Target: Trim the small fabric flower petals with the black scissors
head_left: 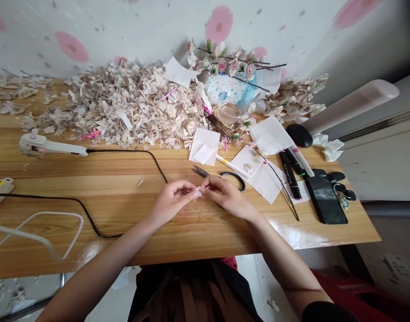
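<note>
My left hand (173, 199) and my right hand (226, 194) meet over the wooden table (131, 250), fingertips pinched together on a small pale paper piece (198, 193) held between them. Just beyond my right hand lie scissors (225, 174) with black handles. White paper squares (205, 145) lie a little farther back, one folded piece resting on another. A white and yellow pen (230, 164) lies beside the scissors.
A big heap of paper scraps (131, 105) fills the back of the table. A white glue gun (47, 145) with a black cord (90, 219) lies at left. Artificial flower branches (231, 62), a glass dish (229, 112), markers (290, 172) and a dark phone (325, 197) lie at right.
</note>
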Demonstrator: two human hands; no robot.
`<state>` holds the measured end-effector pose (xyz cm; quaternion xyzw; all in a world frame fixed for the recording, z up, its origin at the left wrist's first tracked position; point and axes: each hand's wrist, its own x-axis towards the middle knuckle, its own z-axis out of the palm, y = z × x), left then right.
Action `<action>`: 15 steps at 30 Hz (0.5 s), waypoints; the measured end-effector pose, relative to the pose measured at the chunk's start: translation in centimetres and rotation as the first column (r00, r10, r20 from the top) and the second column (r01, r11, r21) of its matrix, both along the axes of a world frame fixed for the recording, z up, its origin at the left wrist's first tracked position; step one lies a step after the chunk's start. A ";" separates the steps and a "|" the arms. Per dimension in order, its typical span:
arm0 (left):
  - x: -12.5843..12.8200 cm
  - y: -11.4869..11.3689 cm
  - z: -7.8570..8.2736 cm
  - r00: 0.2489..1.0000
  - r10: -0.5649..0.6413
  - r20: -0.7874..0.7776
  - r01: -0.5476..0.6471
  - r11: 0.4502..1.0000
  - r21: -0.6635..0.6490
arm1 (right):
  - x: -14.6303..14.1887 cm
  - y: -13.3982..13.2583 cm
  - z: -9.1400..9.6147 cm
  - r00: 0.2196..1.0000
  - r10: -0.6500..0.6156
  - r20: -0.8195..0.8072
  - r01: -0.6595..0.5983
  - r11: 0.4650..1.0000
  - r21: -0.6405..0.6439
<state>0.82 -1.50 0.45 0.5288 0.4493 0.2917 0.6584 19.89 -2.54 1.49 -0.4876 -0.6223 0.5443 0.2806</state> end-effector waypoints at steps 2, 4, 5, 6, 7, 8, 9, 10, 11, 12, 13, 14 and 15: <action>-0.1 0.1 0.1 1.000 -0.009 -0.007 0.009 1.000 -0.007 | 0.0 0.1 0.0 1.000 0.003 0.002 -0.003 1.000 -0.002; -0.2 0.1 0.1 1.000 -0.005 -0.006 0.005 1.000 -0.008 | 0.0 0.1 0.0 1.000 -0.002 -0.003 0.002 1.000 -0.001; -0.2 0.1 0.1 1.000 -0.003 -0.003 0.003 1.000 -0.013 | -0.1 0.1 0.0 1.000 -0.004 -0.003 0.004 1.000 0.002; -0.2 0.1 0.0 1.000 -0.001 0.002 0.001 1.000 -0.023 | -0.2 0.1 0.0 1.000 -0.006 0.000 0.006 1.000 0.008; -0.2 0.1 0.0 1.000 0.000 0.007 0.000 0.999 -0.039 | -0.2 0.1 0.0 1.000 -0.004 0.007 0.003 1.000 0.018; -0.2 0.1 0.0 1.000 0.003 0.010 -0.002 0.998 -0.057 | -0.2 0.2 0.0 1.000 0.002 0.018 -0.003 1.000 0.028; -0.2 0.1 0.1 1.000 0.010 0.010 -0.010 0.997 -0.076 | -0.1 0.2 0.1 0.999 0.005 0.035 -0.007 0.999 0.042; -0.2 0.1 0.1 1.000 0.025 0.008 -0.024 0.995 -0.092 | 0.1 0.3 0.2 0.998 -0.002 0.059 -0.002 0.998 0.058; -0.2 0.1 0.2 0.999 0.047 0.005 -0.047 0.994 -0.100 | 0.5 0.4 0.4 0.995 -0.023 0.094 0.015 0.997 0.079; -0.1 0.1 0.2 0.997 0.077 0.002 -0.076 0.992 -0.101 | 1.0 0.4 0.7 0.989 -0.055 0.140 0.040 0.993 0.110; -0.1 0.1 0.3 0.994 0.111 -0.002 -0.110 0.989 -0.097 | 1.6 0.4 0.9 0.976 -0.088 0.200 0.059 0.987 0.146; -0.1 0.2 0.4 0.990 0.144 -0.003 -0.144 0.985 -0.091 | 2.3 0.4 1.2 0.955 -0.111 0.275 0.061 0.981 0.182; -0.1 0.2 0.4 0.985 0.175 -0.004 -0.175 0.981 -0.085 | 3.1 0.4 1.4 0.926 -0.113 0.360 0.039 0.978 0.206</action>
